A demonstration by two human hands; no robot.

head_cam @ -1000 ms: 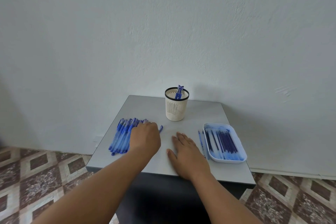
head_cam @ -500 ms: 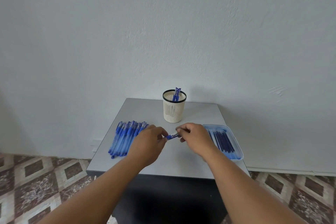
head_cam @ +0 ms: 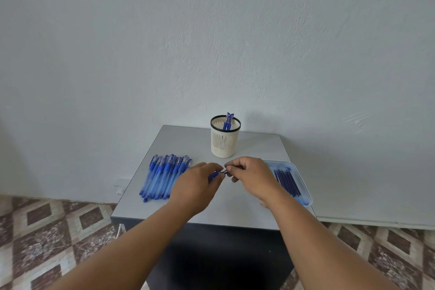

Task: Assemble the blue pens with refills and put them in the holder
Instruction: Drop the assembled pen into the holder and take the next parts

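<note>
A blue pen [head_cam: 217, 173] is held over the middle of the grey table [head_cam: 259, 148], gripped between both hands. My left hand [head_cam: 196, 186] curls round its body, and my right hand [head_cam: 253, 175] pinches its tip end. Only a short blue and silver piece shows between the fingers. A row of several blue pens [head_cam: 164, 175] lies on the table's left side. The cream slotted holder [head_cam: 224, 141] with a black rim stands at the back, with a couple of blue pens [head_cam: 227, 120] in it. A pale blue tray [head_cam: 304, 186] of dark blue refills [head_cam: 288, 180] sits on the right.
The small table stands against a white wall. Patterned tiled floor lies below on both sides. The table's front edge is just under my forearms.
My left hand took a pen from the row and lifted it to the centre. My right hand rose off the table and pinched the pen's end. In the last half second the hands barely moved.
</note>
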